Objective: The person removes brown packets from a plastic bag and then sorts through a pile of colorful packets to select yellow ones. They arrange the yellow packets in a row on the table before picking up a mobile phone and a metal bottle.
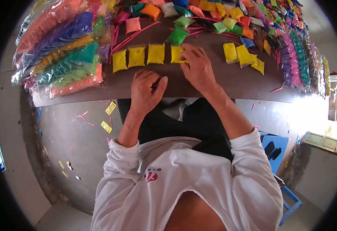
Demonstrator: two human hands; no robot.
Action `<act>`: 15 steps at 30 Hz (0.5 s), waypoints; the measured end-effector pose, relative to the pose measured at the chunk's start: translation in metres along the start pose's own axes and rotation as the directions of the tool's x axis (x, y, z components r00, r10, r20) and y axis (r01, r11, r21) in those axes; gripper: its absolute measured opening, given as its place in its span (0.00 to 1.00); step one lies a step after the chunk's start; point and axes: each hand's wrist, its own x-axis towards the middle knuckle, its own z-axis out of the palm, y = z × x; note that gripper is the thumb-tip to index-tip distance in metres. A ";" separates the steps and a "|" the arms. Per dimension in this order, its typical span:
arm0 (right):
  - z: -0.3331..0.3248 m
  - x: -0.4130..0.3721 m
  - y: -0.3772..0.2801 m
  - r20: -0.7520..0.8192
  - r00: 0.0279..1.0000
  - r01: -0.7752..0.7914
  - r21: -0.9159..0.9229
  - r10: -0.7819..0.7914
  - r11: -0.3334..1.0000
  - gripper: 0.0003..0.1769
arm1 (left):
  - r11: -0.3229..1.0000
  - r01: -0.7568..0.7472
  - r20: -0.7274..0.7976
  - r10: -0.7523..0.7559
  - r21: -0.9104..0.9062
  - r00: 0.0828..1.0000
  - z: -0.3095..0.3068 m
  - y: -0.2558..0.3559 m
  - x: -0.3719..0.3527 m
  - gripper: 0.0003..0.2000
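Note:
Four small yellow packets stand in a row on the dark table; the leftmost yellow packet (119,61), a second yellow packet (136,57) and a third yellow packet (155,54) lie flat and apart. My right hand (197,68) reaches over the row's right end, its bent fingers on the edge of another yellow packet (175,54), partly covering it. Just below the third packet, my left hand (149,89) rests with loosely curled fingers, the thumb apart, and nothing visible in it. More yellow packets (244,56) lie overlapping to the right.
Clear bags of coloured packets (60,50) are stacked at the left; similar bags (297,57) stand at the right. Loose coloured packets (214,19) heap across the back, with pink strips (131,37) among them. A blue stool (276,148) stands beside me at right.

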 end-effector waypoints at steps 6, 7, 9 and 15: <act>-0.007 -0.012 -0.012 0.035 0.999 -0.010 -0.020 0.011 1.000 0.16 | 1.000 -0.015 -0.013 0.016 0.025 1.000 0.000 0.000 0.000 0.12; -0.006 -0.012 -0.011 0.026 1.000 -0.012 -0.019 0.012 1.000 0.16 | 0.999 -0.023 -0.018 0.023 0.028 1.000 0.001 0.001 0.001 0.12; -0.007 -0.011 -0.010 0.004 1.000 -0.016 -0.025 0.016 1.000 0.16 | 0.999 -0.036 -0.024 0.036 0.036 0.999 0.002 0.001 0.001 0.12; 0.000 -0.002 -0.004 0.020 0.998 0.056 -0.082 -0.055 0.995 0.15 | 0.998 -0.035 -0.023 0.036 0.053 0.999 0.001 0.001 0.001 0.12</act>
